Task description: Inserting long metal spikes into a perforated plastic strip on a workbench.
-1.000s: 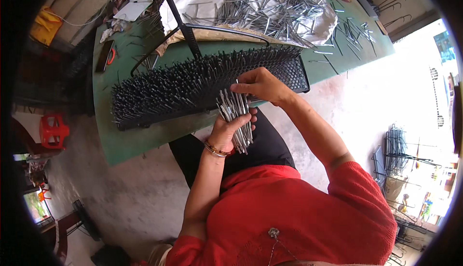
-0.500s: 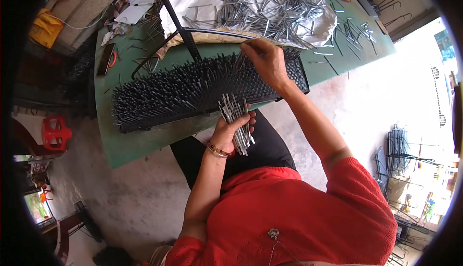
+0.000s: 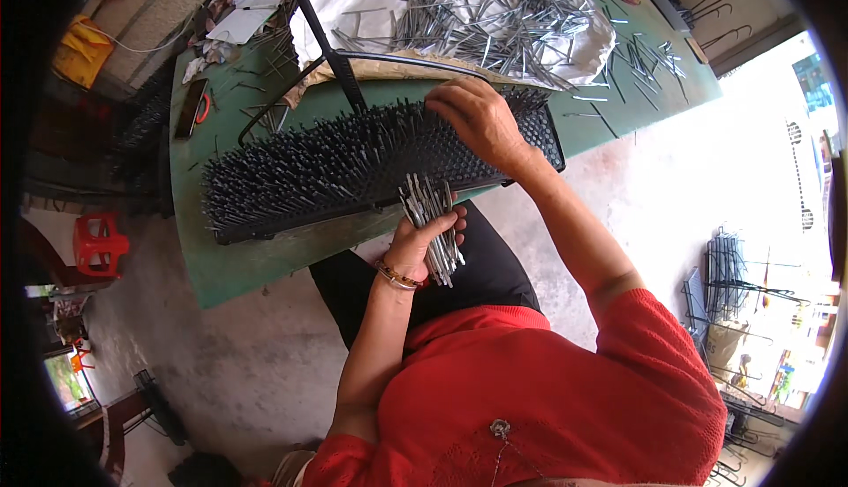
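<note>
My left hand (image 3: 419,242) is closed around a bundle of thin silvery metal rods (image 3: 426,196), held just in front of the table edge. Beyond it lies a long black perforated tray (image 3: 533,141). Dark short rods (image 3: 287,173) stand densely upright in its left and middle holes, while many holes toward the right show bare. Over the right half of the tray is my right hand (image 3: 481,120), its fingers bent and pinched together just above the holes. Whatever sits between those fingertips is too small or hidden to make out.
Behind the tray, a heap of loose metal rods (image 3: 495,19) covers a white sheet (image 3: 353,23) on the green table (image 3: 238,275). A black metal frame (image 3: 340,67) rises there. A phone (image 3: 191,109) lies at the left, and a red stool (image 3: 99,244) stands on the floor.
My right hand has shifted slightly left and down toward the tray, its fingers lower over the holes. The left hand and its bundle have stayed nearly in place.
</note>
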Demonstrator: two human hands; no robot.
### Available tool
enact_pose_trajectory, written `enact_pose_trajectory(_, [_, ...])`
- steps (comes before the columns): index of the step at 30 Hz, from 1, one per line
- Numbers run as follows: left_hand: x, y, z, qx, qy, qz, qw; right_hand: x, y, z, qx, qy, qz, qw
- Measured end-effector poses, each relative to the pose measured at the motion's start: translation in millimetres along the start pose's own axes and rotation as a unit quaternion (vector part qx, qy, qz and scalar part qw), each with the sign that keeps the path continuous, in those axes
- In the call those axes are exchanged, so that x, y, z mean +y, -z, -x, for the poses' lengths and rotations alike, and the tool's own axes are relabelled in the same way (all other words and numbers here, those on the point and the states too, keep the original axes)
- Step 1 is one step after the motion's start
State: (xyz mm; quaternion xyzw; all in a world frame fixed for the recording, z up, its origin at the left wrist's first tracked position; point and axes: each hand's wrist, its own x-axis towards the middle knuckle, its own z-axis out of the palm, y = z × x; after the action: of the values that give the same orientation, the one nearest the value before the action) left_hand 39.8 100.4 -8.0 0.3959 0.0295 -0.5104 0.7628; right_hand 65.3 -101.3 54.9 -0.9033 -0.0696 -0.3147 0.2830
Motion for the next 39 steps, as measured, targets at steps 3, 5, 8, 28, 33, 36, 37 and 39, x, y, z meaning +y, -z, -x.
enact_pose_trajectory(3, [0.0,0.0,1.0,0.004,0.0,0.002,1.0,4.5,-0.8,1.5,-0.028,0.039,0.013,0.999])
enact_pose_trajectory(5, [0.2,-0.4,-0.3,0.002,0.002,0.004,1.0,8.2,-3.2,5.4,-0.08,0.041,0.041,0.995])
enact_pose_trajectory(8, [1.2,-0.8,-0.3,0.004,0.006,0.005,1.0,9.6,-11.1,9.5,-0.042,0.021,-0.002,0.999])
enact_pose_trajectory(28, [1.6,-4.9,-4.2,-0.004,0.008,-0.012,1.0,4.6,1.0,7.2,-0.014,0.038,0.016,0.999])
enact_pose_trajectory(33, [0.4,-4.0,-5.6,-0.006,0.002,0.029,1.0,-7.3,6.2,-2.0,0.073,0.024,0.021,0.997])
enact_pose_trajectory(36, [-1.3,-3.2,-10.1,-0.002,0.001,0.011,1.0,2.7,-1.5,3.9,0.088,-0.011,0.0,0.996])
enact_pose_trajectory(37, [-1.2,-2.7,-10.0,-0.002,0.006,0.009,1.0,5.0,-5.0,5.9,0.102,-0.027,-0.004,0.994])
enact_pose_trajectory(39, [-1.4,-2.1,-9.5,-0.007,0.004,0.011,1.0,9.0,-9.0,9.9,0.116,-0.044,-0.009,0.992])
